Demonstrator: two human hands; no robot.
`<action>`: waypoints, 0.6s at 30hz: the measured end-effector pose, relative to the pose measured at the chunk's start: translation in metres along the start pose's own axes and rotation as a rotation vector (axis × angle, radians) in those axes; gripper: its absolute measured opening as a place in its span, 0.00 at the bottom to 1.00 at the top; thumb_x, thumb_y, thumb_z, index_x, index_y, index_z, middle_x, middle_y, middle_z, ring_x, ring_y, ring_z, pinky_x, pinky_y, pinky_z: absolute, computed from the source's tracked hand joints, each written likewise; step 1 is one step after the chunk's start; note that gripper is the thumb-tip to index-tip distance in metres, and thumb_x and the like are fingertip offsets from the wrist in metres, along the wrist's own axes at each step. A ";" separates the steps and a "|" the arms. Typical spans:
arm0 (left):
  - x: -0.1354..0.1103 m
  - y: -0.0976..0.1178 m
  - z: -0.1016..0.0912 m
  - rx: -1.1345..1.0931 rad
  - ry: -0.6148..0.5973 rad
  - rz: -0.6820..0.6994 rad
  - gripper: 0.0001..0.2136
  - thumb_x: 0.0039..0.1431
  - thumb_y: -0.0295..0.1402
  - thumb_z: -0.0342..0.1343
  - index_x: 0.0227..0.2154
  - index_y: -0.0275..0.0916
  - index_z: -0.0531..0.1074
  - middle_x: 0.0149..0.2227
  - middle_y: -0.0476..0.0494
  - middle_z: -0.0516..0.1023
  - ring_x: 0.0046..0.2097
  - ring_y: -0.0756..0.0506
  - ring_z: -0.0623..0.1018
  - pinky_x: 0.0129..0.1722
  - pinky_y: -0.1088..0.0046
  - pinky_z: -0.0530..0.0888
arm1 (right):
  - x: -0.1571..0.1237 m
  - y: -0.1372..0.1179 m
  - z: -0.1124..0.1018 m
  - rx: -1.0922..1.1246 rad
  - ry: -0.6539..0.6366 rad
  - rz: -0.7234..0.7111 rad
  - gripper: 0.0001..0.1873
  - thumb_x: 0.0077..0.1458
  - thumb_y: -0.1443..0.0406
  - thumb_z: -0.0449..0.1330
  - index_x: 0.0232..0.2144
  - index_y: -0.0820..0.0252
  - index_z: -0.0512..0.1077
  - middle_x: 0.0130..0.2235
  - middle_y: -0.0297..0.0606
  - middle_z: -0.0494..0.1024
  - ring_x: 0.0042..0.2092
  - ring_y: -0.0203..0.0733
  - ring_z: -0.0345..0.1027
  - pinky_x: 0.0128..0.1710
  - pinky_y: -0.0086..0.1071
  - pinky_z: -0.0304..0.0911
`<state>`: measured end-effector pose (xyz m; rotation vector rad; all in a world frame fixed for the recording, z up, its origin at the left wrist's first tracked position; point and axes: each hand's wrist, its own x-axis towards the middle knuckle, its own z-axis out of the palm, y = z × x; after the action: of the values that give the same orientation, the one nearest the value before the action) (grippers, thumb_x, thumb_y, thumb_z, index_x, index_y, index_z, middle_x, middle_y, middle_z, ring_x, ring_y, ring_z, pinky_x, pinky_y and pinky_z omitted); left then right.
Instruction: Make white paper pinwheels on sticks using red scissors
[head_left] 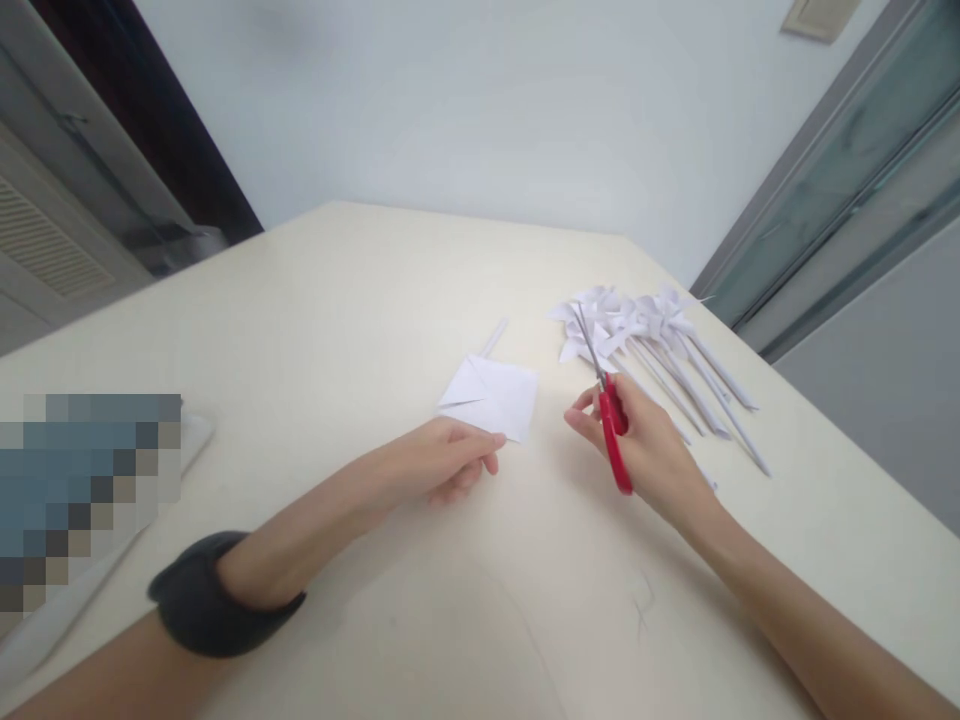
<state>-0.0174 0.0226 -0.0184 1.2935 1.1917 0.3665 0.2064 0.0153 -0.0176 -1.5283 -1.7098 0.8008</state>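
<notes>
matt paper square (491,397), red plastic scissors (609,415)

A cream bench (337,300) fills the foreground, evenly lit. Behind its far edge rises a plain pale wall (487,100). Left of the bench stand a grey louvred panel (45,240) and a dark opening (150,110); right of it, a grey-framed glass door (847,170).

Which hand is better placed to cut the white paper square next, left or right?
Right, likely. The right hand holds the red scissors just right of the paper square. The left hand has no tool; its fingertips sit at the square's near edge, better suited to steadying it.
</notes>
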 end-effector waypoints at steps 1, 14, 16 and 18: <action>0.001 -0.002 0.000 -0.010 0.023 -0.018 0.18 0.54 0.48 0.51 0.26 0.36 0.68 0.20 0.53 0.60 0.20 0.53 0.61 0.16 0.79 0.56 | 0.005 0.003 0.001 -0.059 0.028 -0.005 0.14 0.50 0.54 0.59 0.32 0.56 0.63 0.32 0.32 0.70 0.30 0.37 0.61 0.28 0.31 0.53; 0.005 0.006 0.002 -0.105 0.046 -0.078 0.11 0.51 0.41 0.54 0.28 0.37 0.70 0.17 0.53 0.67 0.18 0.52 0.66 0.18 0.78 0.62 | 0.039 0.006 0.066 -0.083 0.029 -0.101 0.14 0.51 0.65 0.53 0.42 0.61 0.61 0.38 0.41 0.73 0.37 0.42 0.66 0.34 0.35 0.60; 0.004 0.007 0.004 -0.098 0.067 -0.057 0.12 0.52 0.41 0.53 0.25 0.36 0.69 0.17 0.53 0.66 0.18 0.52 0.65 0.20 0.77 0.62 | 0.041 0.008 0.065 -0.079 0.031 -0.144 0.15 0.51 0.66 0.52 0.44 0.61 0.60 0.41 0.42 0.71 0.40 0.42 0.66 0.37 0.34 0.60; 0.005 0.008 0.005 -0.080 0.130 -0.042 0.15 0.54 0.42 0.51 0.20 0.36 0.66 0.16 0.53 0.65 0.17 0.53 0.64 0.19 0.78 0.61 | 0.043 0.010 0.063 -0.084 0.009 -0.190 0.15 0.50 0.67 0.53 0.43 0.61 0.61 0.43 0.42 0.71 0.43 0.42 0.65 0.39 0.34 0.59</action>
<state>-0.0080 0.0267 -0.0151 1.1886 1.2989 0.4691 0.1571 0.0596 -0.0570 -1.3952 -1.8702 0.6310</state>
